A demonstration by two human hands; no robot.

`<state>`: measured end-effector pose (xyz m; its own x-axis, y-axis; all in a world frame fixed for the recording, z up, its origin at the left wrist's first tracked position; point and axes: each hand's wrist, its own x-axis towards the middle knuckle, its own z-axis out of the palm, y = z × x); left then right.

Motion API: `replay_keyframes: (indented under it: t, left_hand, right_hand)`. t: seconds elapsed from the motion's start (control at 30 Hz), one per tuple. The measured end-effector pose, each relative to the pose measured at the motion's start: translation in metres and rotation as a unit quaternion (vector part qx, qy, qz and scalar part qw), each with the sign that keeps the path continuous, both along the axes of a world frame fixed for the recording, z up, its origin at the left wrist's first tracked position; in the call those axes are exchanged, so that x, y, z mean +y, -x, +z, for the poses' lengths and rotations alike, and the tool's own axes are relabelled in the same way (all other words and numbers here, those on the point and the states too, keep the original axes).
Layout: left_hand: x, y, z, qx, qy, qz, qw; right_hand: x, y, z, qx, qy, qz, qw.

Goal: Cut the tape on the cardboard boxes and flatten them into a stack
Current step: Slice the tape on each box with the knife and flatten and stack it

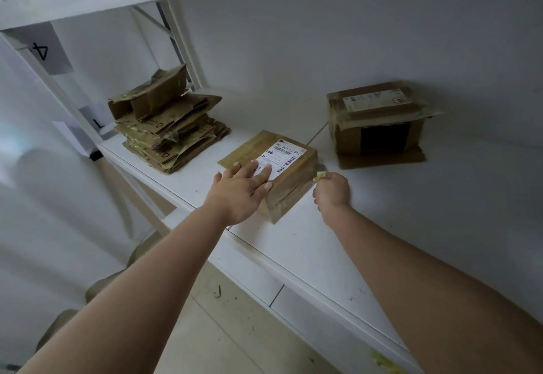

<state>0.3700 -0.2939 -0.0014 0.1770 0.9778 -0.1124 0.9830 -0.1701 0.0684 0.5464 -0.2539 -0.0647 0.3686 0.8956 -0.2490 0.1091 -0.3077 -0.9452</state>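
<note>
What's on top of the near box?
On the near box: a white label, tan tape, and the left hand lying flat across it, covering part of the label. The box's contents cannot be seen; it is closed.

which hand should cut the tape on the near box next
Right, probably. The right hand grips a small yellow cutter at the near box, beside its taped right side. The left hand lies flat on the top, steadying it, and holds no tool.
</note>
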Motion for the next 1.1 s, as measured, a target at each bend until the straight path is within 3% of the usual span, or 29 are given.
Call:
replay_keyframes:
  t: [0.17,0.33,0.83,1.1]
  left_hand:
    - [0.003,0.001,-0.002,-0.006,0.006,-0.004,1.0]
    - [0.006,0.002,-0.003,-0.005,-0.002,-0.011,1.0]
    - [0.002,0.0,0.003,0.006,0.0,-0.012,1.0]
    - [0.007,0.001,0.002,-0.012,0.002,-0.021,1.0]
  right_hand:
    - [-0.02,0.004,0.014,0.067,0.008,0.003,0.998]
    - [-0.039,0.012,0.022,0.075,0.026,0.026,0.996]
    - [-0.087,0.046,0.027,0.039,0.06,0.17,0.983]
    - [-0.103,0.041,0.03,0.043,0.066,0.185,0.979]
